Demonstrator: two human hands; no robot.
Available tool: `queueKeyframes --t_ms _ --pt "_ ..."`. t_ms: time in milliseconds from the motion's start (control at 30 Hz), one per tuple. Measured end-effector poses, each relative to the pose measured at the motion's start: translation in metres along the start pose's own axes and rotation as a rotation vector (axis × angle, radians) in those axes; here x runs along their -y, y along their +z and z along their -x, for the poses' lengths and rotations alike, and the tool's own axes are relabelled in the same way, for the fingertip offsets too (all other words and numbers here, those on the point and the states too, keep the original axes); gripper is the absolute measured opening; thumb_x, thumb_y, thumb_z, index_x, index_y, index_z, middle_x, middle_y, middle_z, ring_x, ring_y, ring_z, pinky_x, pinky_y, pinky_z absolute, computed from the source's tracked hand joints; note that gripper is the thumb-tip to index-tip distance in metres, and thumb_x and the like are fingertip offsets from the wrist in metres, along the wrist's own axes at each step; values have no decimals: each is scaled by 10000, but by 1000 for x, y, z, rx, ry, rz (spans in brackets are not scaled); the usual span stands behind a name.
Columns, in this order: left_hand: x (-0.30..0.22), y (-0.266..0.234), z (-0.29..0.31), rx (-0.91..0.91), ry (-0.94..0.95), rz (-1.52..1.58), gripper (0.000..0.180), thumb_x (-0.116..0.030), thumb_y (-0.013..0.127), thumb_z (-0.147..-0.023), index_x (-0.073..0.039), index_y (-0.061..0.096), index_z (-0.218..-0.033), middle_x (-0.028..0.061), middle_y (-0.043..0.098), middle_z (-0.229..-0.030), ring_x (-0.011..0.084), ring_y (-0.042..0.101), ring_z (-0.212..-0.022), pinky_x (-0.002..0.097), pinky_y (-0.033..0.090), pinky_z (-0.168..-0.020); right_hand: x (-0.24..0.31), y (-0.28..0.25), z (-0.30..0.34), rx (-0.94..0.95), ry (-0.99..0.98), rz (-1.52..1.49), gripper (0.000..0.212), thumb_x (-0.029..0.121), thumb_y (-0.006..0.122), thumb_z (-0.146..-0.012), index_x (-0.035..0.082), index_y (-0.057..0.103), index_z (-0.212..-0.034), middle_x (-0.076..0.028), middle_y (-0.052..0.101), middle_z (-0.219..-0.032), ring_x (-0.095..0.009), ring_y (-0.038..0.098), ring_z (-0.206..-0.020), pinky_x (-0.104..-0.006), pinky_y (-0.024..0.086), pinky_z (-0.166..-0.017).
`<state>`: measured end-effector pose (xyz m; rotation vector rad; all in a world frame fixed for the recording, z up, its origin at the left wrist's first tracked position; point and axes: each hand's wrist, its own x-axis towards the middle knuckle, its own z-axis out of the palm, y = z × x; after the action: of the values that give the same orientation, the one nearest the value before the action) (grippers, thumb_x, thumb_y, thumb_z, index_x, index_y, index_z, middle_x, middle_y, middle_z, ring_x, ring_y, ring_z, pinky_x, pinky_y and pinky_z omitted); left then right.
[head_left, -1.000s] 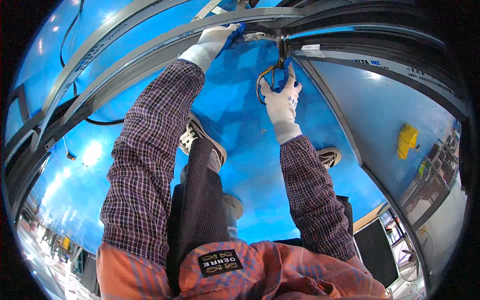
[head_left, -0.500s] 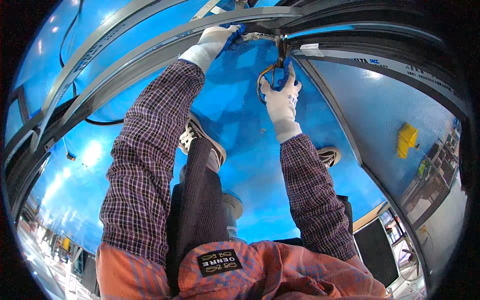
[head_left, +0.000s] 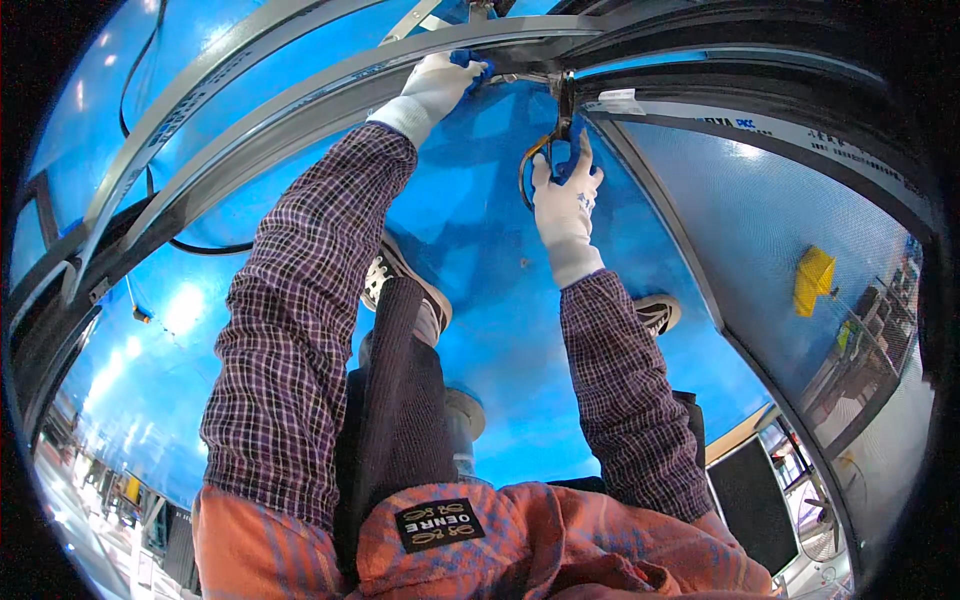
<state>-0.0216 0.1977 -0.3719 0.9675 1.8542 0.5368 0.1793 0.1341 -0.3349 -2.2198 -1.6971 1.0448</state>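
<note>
Both of my hands wear white gloves with blue palms and reach up to a curved metal frame. My left hand (head_left: 438, 84) is closed at the frame's lower rail (head_left: 345, 90), its fingertips pinching the end of a thin, pale strip (head_left: 518, 77). What else lies inside those fingers is hidden. My right hand (head_left: 568, 203) is wrapped round a pair of scissors (head_left: 527, 166) with a curved brownish loop handle. Their dark blades point up to the corner where the rails meet, near the strip. I cannot make out whether the blades touch it.
Dark rails (head_left: 740, 85) run off to the right above a translucent panel (head_left: 740, 200). Blue flooring (head_left: 500, 280) lies beneath, with my shoes (head_left: 405, 283) on it. A black cable (head_left: 205, 247) hangs at the left. A yellow object (head_left: 813, 280) shows through the panel.
My left hand has shifted slightly and less of the pale strip shows beside it. The scissors' handle has turned and moved a little to the right with my right hand.
</note>
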Motion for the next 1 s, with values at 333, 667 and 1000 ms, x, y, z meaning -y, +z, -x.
queueKeyframes --t_ms 333,667,1000 --pt "-15 -7 18 17 -18 -131 470 -358 536 -874 -23 518 -1202 127 627 -1058 217 624 -904 310 497 -804 -4 1 0 5 -22 -73 644 129 569 -849 210 258 -1407 -218 408 -1188 -379 546 -998 -453 468 -855" --pt "-3 7 31 -86 281 -371 545 -303 609 -823 -122 432 -1305 110 586 -1156 253 579 -1037 339 452 -891 -48 6 -6 118 -347 -299 615 55 578 -818 140 337 -1378 -143 484 -1250 -287 558 -1030 -369 457 -874" --pt "3 0 39 -246 432 -457 519 -300 649 -796 -185 482 -1274 93 597 -1132 252 598 -999 347 467 -875 -40 -13 0 437 -286 -628 586 -27 509 -838 88 337 -1386 -99 523 -1262 -207 548 -1071 -261 401 -946"
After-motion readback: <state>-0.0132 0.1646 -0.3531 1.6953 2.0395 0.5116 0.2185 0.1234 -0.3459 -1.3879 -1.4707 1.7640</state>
